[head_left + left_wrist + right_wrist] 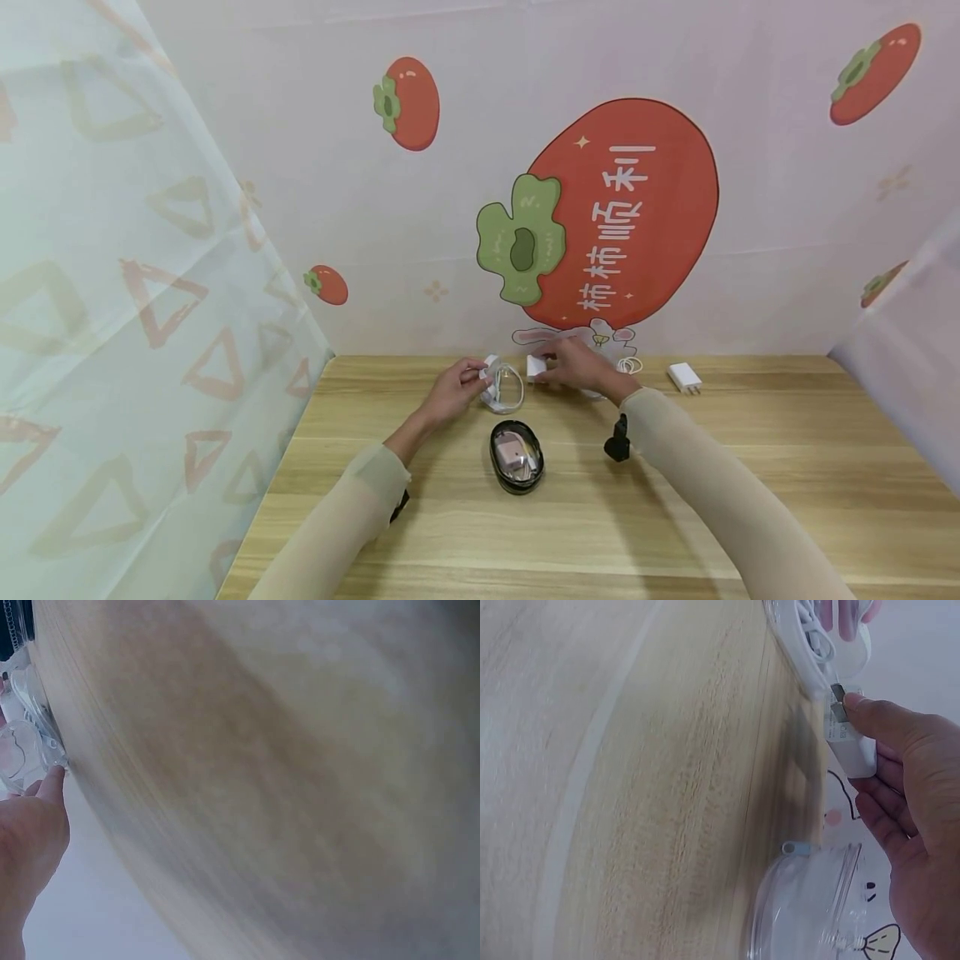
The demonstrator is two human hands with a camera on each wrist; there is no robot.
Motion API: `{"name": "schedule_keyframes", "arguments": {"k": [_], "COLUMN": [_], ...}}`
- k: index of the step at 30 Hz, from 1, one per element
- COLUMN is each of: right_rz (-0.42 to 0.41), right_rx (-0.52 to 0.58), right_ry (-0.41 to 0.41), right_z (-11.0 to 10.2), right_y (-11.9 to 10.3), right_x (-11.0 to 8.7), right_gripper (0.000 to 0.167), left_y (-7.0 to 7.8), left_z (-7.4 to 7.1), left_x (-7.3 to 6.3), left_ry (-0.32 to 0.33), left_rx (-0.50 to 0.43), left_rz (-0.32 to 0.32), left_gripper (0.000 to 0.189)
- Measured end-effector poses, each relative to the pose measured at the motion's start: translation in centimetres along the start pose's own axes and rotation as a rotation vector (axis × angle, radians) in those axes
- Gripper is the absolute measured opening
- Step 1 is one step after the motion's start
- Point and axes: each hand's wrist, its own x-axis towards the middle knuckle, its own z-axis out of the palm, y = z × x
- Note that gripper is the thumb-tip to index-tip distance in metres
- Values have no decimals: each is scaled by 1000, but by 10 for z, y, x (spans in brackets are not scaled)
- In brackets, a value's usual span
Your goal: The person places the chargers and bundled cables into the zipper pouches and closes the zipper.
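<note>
From afar I see the right grip point(576, 364) pinching a white charger point(536, 369), the left grip point(453, 390) pinching a clear case point(504, 408).

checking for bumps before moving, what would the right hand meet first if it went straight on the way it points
Probably the rounded clear plastic case with the coiled white cable, at the left hand; exact height and depth are unclear.

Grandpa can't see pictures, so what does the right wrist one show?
A right hand holds a white charger with two metal prongs. Above it in the picture, a clear case holds a bundled white cable; a clear tub is below, and a wooden table fills the left.
</note>
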Motion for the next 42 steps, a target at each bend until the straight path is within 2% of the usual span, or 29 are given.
{"name": "schedule_keyframes", "arguments": {"k": [7,15,26,32,42], "right_rz": [-20,-139,-171,-199,-202], "right_rx": [30,7,10,-4,1], "right_ry": [1,21,-11,-7,8], "right_z": [4,9,16,20,30], "right_y": [-6,-12,-20,-25,-27], "right_x": [4,8,14,16,17], "right_gripper": [45,41,40,40,38], "left_y": [2,3,2,1,0], "left_z": [0,-1,-1,-2,-2], "left_x": [-1,-1,-1,-1,0], "left_ry": [1,10,3,8,4], "left_rx": [7,29,23,28,34], "left_rz": [-3,17,15,3,-7], "left_gripper": [38,34,36,35,35]}}
